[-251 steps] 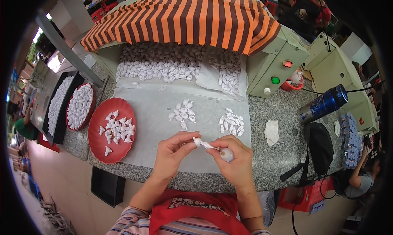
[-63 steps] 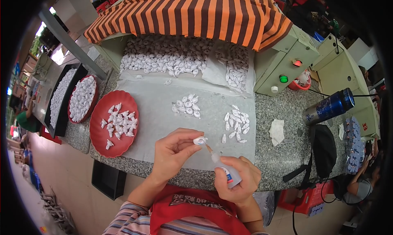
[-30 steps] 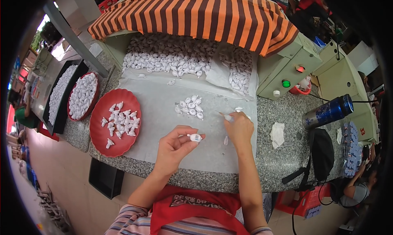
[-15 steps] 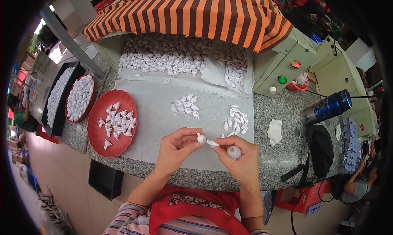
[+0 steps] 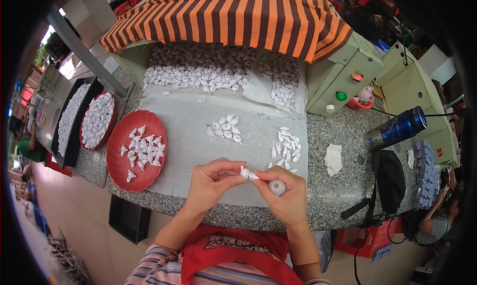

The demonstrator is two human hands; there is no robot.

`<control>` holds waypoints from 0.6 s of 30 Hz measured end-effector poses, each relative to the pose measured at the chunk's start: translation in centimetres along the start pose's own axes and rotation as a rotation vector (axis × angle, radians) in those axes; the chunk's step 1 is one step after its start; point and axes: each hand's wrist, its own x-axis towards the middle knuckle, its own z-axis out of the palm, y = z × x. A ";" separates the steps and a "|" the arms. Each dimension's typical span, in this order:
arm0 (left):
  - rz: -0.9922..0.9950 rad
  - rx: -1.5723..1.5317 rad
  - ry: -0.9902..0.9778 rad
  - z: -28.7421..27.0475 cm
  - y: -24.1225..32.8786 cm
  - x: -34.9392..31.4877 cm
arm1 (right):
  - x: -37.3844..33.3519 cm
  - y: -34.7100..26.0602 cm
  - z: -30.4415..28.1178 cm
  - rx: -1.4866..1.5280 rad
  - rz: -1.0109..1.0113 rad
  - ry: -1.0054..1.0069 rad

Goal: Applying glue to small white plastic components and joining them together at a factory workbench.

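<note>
A small assembly workshop: a granite workbench (image 5: 343, 185) heaped with white parts (image 5: 198, 71), beside a button-fronted machine (image 5: 343, 81).

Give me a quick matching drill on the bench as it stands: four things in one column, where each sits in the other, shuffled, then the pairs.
Things:
1. small white piece
2. red plate
3. blue cylinder
4. green button

Places:
A. lying on its side on the stone counter, at the person's right
B. pinched between the left hand and the right hand
C. on the side of the pale green machine box
D. at the person's left, with loose white pieces on it

Pairs: 1-B, 2-D, 3-A, 4-C
</note>
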 end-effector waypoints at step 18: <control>-0.578 -0.580 -0.075 -2.3 -5.4 1.8 | 5.2 1.9 -0.4 0.205 0.512 -0.308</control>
